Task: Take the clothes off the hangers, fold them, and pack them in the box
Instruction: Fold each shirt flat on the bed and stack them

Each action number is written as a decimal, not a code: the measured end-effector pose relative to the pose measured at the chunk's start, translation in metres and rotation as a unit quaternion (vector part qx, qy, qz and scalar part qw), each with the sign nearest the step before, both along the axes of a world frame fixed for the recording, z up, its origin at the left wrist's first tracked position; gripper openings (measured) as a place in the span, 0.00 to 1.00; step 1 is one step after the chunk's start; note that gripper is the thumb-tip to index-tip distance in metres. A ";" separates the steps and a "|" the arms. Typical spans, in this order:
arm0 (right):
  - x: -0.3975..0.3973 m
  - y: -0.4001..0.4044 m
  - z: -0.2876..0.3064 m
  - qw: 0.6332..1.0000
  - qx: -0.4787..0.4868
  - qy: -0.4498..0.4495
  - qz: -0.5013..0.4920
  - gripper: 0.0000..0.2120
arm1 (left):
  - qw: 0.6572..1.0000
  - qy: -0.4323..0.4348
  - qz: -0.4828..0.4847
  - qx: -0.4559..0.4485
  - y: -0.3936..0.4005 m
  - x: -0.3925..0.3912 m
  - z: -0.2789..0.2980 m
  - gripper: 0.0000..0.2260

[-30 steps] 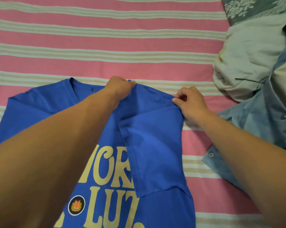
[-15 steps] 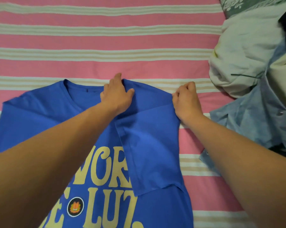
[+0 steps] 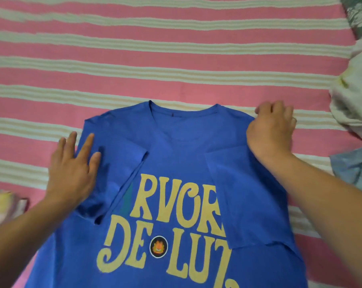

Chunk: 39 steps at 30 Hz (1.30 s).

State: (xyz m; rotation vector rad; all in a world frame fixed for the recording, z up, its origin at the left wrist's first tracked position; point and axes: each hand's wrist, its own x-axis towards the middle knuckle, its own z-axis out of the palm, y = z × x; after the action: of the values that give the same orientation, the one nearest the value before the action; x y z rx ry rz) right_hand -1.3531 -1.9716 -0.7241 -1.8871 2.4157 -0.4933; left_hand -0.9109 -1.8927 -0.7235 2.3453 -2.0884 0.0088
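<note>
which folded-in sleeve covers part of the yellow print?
The right sleeve, below the right hand: its flap lies over the ends of the yellow print. The left sleeve, under the flat left hand, stops beside the letters.

Lower body and hem of the blue cotton T-shirt with yellow lettering (image 3: 176, 154) cut off by the bottom edge, its print partly covered by both folded-in sleeves. At the right edge, only slivers of a crumpled white garment (image 3: 355, 100) and a pale blue denim shirt (image 3: 355, 169). Blurred pastel stack (image 3: 1, 206) at the left edge, unidentifiable.
</note>
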 end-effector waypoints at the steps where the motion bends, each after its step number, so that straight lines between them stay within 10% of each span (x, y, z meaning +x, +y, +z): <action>1: 0.030 -0.005 0.004 0.999 -0.008 -0.015 0.049 0.13 | 0.999 -0.025 -0.035 0.000 0.000 0.011 -0.001 0.29; 5: 0.157 -0.038 0.007 0.965 0.095 -0.175 0.173 0.14 | 0.996 0.053 -0.054 -0.037 -0.034 0.025 0.001 0.26; 10: 0.230 -0.092 0.000 0.936 0.168 -0.288 0.110 0.22 | 0.982 0.177 -0.008 -0.069 -0.111 0.037 -0.007 0.16; 19: 0.253 -0.122 -0.013 0.881 0.110 -0.457 -0.042 0.07 | 0.972 0.212 -0.046 -0.095 -0.120 0.063 -0.022 0.05; 35: 0.244 -0.115 -0.017 0.889 0.161 -0.425 0.052 0.05 | 0.983 0.108 -0.147 0.010 -0.135 0.063 0.002 0.07; 39: 0.250 -0.129 -0.019 0.914 0.168 -0.365 0.048 0.08 | 0.990 0.132 -0.035 0.030 -0.156 0.067 0.010 0.05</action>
State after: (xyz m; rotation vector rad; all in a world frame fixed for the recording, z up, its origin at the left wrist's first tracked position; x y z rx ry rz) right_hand -1.1031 -2.1005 -0.7429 -1.3383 1.7683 -0.5925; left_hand -0.8437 -2.0487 -0.7136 2.1628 -2.0645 -0.3492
